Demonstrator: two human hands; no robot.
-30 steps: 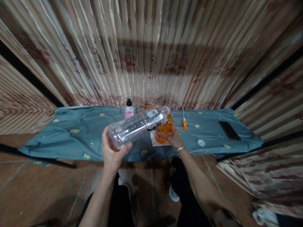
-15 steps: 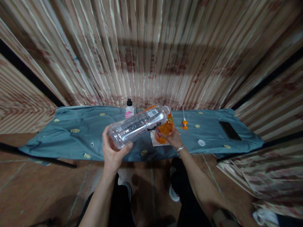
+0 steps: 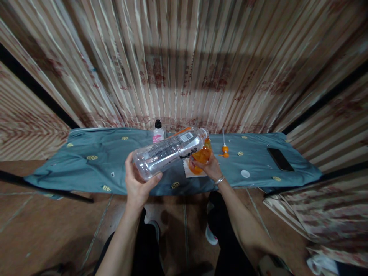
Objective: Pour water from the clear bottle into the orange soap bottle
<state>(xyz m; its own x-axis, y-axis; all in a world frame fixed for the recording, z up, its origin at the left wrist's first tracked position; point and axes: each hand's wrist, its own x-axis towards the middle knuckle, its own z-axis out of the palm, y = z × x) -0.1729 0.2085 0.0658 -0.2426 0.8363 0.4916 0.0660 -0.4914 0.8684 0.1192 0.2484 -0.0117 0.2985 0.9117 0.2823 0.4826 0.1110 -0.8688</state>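
My left hand (image 3: 140,184) is wrapped round the base of a large clear plastic bottle (image 3: 169,153), which is tilted with its neck to the right and slightly up. The bottle's mouth is at the top of an orange bottle (image 3: 201,156). Whether the two touch, I cannot tell. My right hand (image 3: 210,167), a bracelet at its wrist, grips the orange bottle, which stands over a white sheet (image 3: 188,170) on the cloth. Any liquid inside the clear bottle is too hard to make out.
Behind the clear bottle stands a small bottle with a black cap (image 3: 158,132). An orange pump head (image 3: 224,151), a white disc (image 3: 245,174) and a black phone (image 3: 280,159) lie to the right on the blue-green cloth (image 3: 71,165). Dark poles flank it, with curtains behind.
The whole view has shifted very slightly. Both hands keep their holds, and the two bottles stay almost as they were.
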